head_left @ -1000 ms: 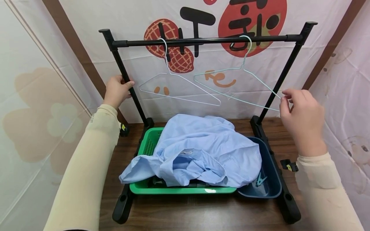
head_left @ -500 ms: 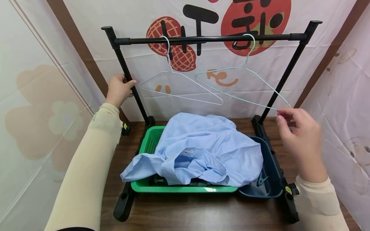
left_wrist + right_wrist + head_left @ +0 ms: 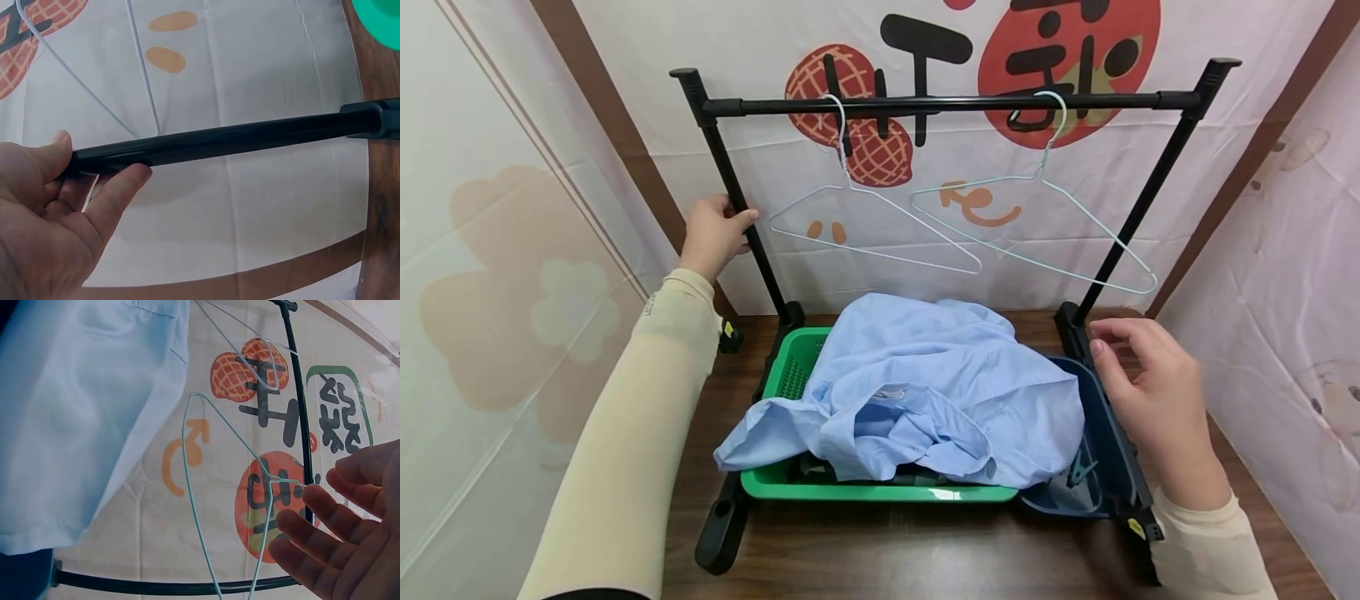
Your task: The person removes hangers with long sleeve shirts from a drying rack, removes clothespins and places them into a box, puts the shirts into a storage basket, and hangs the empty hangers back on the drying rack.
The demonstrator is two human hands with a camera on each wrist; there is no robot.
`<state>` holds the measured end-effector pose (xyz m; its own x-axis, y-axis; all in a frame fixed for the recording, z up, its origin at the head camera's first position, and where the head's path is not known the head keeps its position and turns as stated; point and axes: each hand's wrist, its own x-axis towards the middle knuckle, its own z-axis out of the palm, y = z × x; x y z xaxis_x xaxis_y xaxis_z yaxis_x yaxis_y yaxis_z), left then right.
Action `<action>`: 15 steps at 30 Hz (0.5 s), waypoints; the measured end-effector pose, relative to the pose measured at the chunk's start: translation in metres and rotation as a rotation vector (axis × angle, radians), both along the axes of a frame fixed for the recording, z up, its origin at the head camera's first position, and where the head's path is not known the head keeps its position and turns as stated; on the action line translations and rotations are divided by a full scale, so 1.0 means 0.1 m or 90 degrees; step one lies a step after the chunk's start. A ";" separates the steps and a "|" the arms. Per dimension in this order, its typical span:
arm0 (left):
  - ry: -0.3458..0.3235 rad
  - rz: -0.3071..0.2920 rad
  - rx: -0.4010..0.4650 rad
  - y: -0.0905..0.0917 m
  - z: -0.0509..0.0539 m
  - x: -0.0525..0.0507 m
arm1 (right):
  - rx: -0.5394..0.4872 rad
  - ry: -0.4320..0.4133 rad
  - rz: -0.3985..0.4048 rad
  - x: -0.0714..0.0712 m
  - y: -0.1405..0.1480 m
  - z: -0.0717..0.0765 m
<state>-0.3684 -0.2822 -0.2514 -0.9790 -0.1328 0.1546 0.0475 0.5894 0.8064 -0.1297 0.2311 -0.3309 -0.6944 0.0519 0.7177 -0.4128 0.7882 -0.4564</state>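
Observation:
My left hand (image 3: 713,235) grips the left post of a black clothes rack (image 3: 766,262); in the left wrist view the thumb (image 3: 61,152) lies on one side of the post and the fingers on the other. A mint wire hanger (image 3: 1045,158) hangs from the top bar, towards the right. Below its right corner, apart from it, my right hand (image 3: 1153,400) is held in the air with loosely bent fingers and holds nothing. Further left on the bar hangs a white wire hanger (image 3: 844,158). A light blue shirt (image 3: 955,367) lies heaped in a green basket (image 3: 880,493).
A dark blue bin (image 3: 1108,450) with a teal clothespin (image 3: 1080,469) in it stands against the basket's right side, partly under the shirt. The rack's black feet (image 3: 722,529) flank both containers on the wooden tabletop (image 3: 910,550). A printed cloth hangs behind.
My right hand has let go of the mint hanger and moved down, towards the blue bin. The left hand keeps its grip on the rack post.

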 end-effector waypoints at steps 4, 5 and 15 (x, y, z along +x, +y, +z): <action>-0.007 -0.002 0.006 -0.01 -0.01 0.01 | 0.004 0.007 0.013 -0.01 -0.01 -0.05; -0.009 -0.002 0.005 -0.01 -0.01 0.01 | 0.005 0.008 0.016 -0.02 -0.01 -0.05; 0.002 0.000 0.010 -0.02 -0.07 0.01 | 0.019 -0.004 0.029 -0.06 0.00 -0.11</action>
<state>-0.3679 -0.2846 -0.2582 -0.9784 -0.1352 0.1563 0.0505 0.5770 0.8152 -0.1354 0.2315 -0.3421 -0.7000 -0.0019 0.7141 -0.4464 0.7817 -0.4355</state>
